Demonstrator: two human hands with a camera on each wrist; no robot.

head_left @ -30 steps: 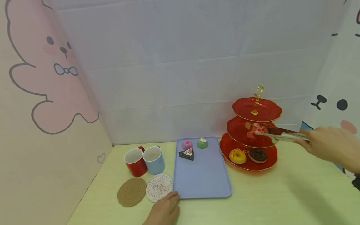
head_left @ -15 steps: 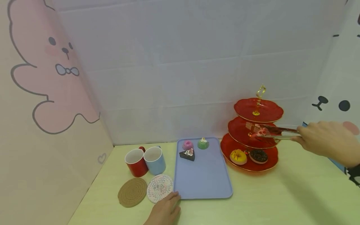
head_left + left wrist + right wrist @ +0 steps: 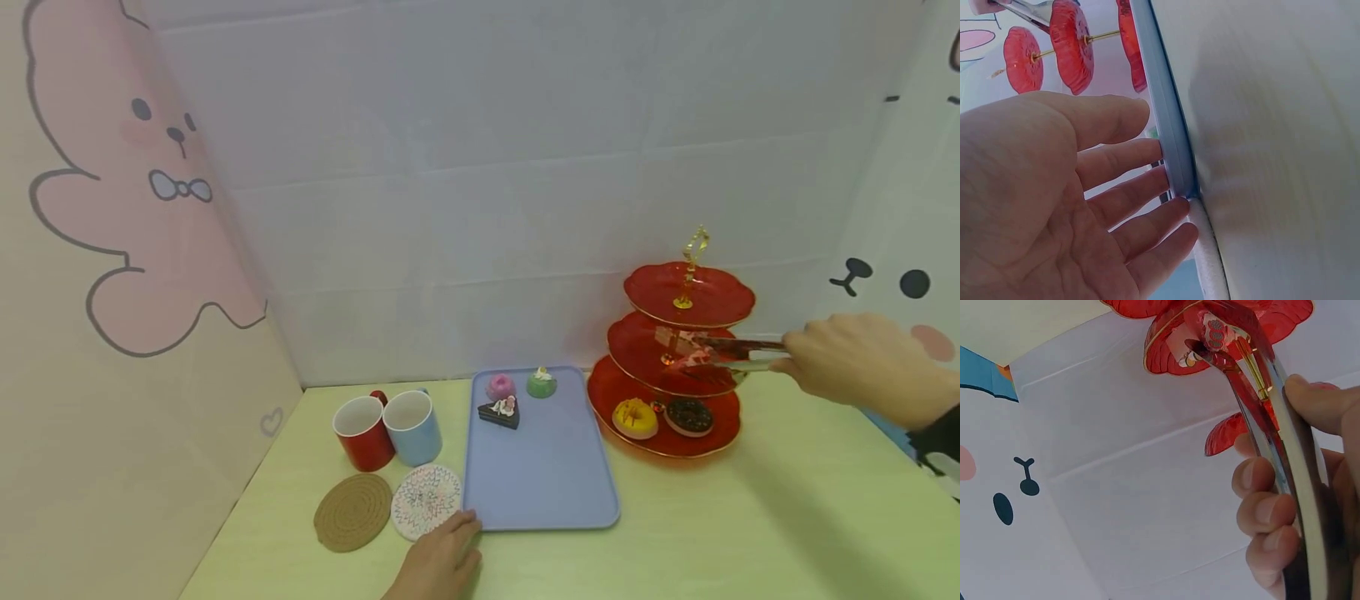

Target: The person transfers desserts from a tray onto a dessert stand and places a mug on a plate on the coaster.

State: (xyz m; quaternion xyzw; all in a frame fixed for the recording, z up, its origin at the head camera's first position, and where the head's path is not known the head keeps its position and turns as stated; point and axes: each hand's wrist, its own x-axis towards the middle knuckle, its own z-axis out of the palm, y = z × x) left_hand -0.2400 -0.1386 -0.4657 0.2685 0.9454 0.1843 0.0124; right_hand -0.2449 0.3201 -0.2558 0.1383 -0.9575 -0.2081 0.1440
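Note:
My right hand grips metal tongs, thumb on one arm and fingers curled round the other. The tongs' tips reach over the middle tier of a red three-tier cake stand. Between the tips shows a pink-and-red cake piece; I cannot tell whether they pinch it. Beside it lies a pale pink piece. My left hand has its fingers loosely extended, fingertips at the near left corner of a blue tray.
On the tray sit a chocolate cake slice, a pink ring-shaped sweet and a green one. The bottom tier holds yellow and chocolate doughnuts. Red and blue mugs stand behind tan and patterned coasters.
My right hand has moved a little left and up, still gripping the tongs over the middle tier. The tongs' arms spread, then drew closer again. My left hand stays at the tray corner.

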